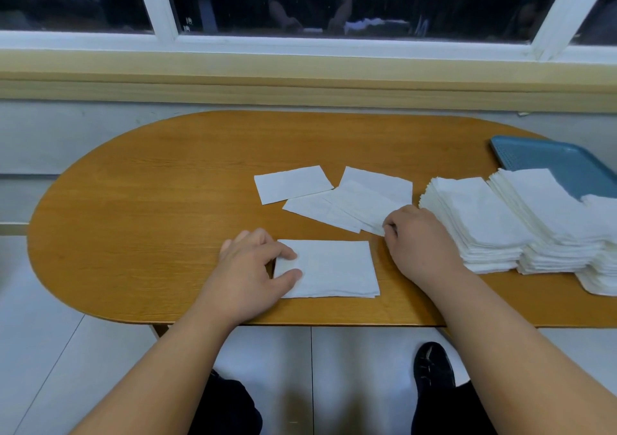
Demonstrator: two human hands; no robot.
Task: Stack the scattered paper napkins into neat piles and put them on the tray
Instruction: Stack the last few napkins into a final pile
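A thin pile of white napkins (334, 269) lies near the table's front edge. My left hand (253, 267) rests on its left end, thumb and forefinger pressing the top sheet. Behind it lie loose napkins: one alone (292, 183) and overlapping ones (364, 201). My right hand (420, 241) pinches the near corner of an overlapping napkin with curled fingers. To the right stand tall napkin stacks (484, 221), (547, 221), the right-hand ones on the blue tray (541, 157).
The oval wooden table (150, 201) stands against a wall under a window sill (300, 84). The blue tray reaches past the right edge of view. My knees and a dark shoe (434, 364) show below the table's front edge, over a pale tiled floor.
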